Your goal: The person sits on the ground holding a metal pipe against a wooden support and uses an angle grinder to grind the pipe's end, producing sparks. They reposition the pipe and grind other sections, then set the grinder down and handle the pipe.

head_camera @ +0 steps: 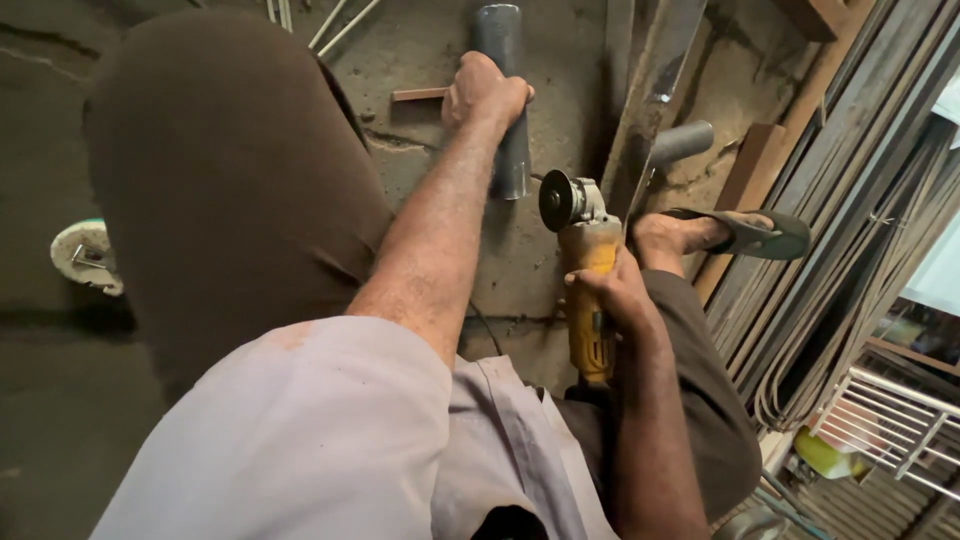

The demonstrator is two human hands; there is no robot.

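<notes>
Right hand (pixel 612 292) grips yellow grinder (pixel 585 270).

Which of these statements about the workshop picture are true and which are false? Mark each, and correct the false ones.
1. The left hand grips a grey pipe. True.
2. The right hand holds a blue drill. False: it holds a yellow angle grinder.
3. The grinder's disc is beside the pipe's near end. True.
4. The person's foot is in a closed boot. False: it wears an open sandal.
5. The pipe lies on a wooden bench. False: it lies on the concrete floor.
</notes>
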